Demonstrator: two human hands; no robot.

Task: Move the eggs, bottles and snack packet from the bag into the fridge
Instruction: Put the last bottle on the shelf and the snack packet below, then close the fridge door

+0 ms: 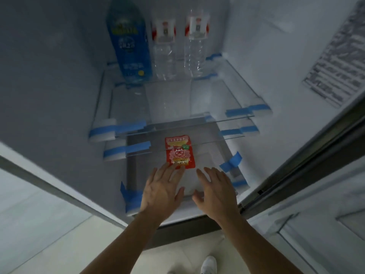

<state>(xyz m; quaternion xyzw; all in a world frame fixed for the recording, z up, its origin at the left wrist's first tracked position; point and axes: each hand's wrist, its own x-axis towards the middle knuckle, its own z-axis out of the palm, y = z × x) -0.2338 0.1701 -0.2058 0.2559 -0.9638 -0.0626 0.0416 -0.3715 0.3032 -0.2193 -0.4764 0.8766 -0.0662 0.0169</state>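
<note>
A red snack packet (pixel 179 152) lies flat on a low glass shelf (pixel 207 155) inside the open fridge. My left hand (pixel 161 190) hovers just in front of it, fingers straight, fingertips at the packet's near edge. My right hand (pixel 215 189) is spread open beside it on the right, holding nothing. On an upper shelf at the back stand a blue-labelled bottle (pixel 129 42) and two clear bottles (pixel 165 46) (pixel 195 42) with red-and-white labels. No eggs or bag are in view.
Several glass shelves are stacked in the fridge, their ends wrapped in white foam and blue tape (pixel 116 129). The fridge door (pixel 325 175) stands open at the right, with a printed label (pixel 339 54) on the inner wall. A white shoe (pixel 209 264) is on the pale floor.
</note>
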